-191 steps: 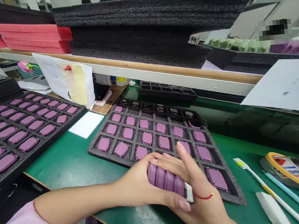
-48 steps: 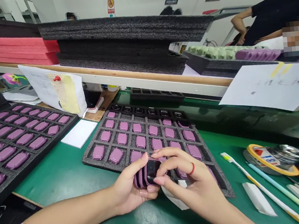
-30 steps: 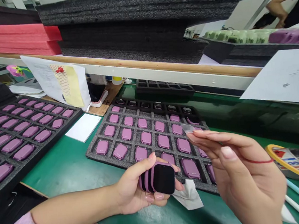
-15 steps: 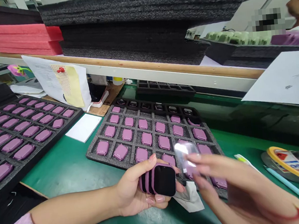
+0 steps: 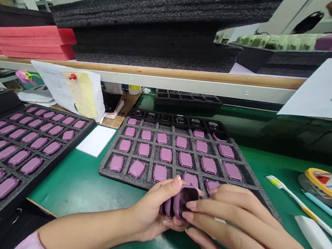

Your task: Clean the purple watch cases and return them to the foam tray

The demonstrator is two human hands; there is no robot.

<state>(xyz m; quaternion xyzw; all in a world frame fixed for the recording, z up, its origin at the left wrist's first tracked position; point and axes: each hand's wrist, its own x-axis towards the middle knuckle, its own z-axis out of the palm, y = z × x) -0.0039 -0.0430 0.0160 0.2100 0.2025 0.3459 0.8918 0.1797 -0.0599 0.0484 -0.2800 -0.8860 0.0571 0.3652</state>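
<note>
My left hand [image 5: 164, 208] is wrapped round several purple smartwatches stacked face to back. The front smartwatch [image 5: 188, 198] turns its dark screen to the right, and a greyish sheen lies over it. My right hand [image 5: 232, 215] has its fingertips at that screen's right edge, closed on a clear film that barely shows here. Behind both hands lies a dark foam tray [image 5: 112, 175], where purple smartwatches [image 5: 185, 159] rest back up in compartments. The near part of this tray is hidden by my right hand.
A second foam tray [image 5: 45, 160] of purple watches stands at the left, with a white pad [image 5: 96, 141] beside it. At the right lie a toothbrush [image 5: 304, 207], a white object [image 5: 313, 233] and a roll of tape [image 5: 331, 187]. A shelf [image 5: 179, 77] crosses above.
My right hand has moved left, bringing the clear film from above the tray to the front watch's screen. The left hand still holds the stack. The view has shifted slightly.
</note>
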